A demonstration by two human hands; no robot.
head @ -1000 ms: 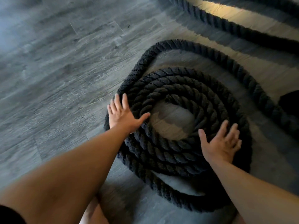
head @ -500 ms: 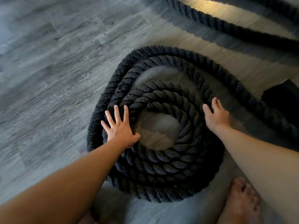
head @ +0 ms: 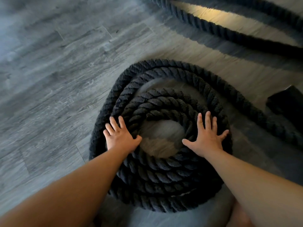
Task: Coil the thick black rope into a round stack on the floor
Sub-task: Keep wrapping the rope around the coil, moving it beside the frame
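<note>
the rope [head: 157, 176] was black all over, with a faint dusty grey sheen on the crowns of its twisted strands, which gave it a diagonal ribbed pattern. the floor [head: 54, 82] was grey, printed with a streaky wood grain in paler and darker greys and divided by thin dark plank seams. a band of warm yellowish light [head: 229, 22] lay across the floor at the top right, and the grey there turned tan. a plain black object [head: 288, 104] showed at the right edge. both forearms were bare, with no sleeve colour showing.
</note>
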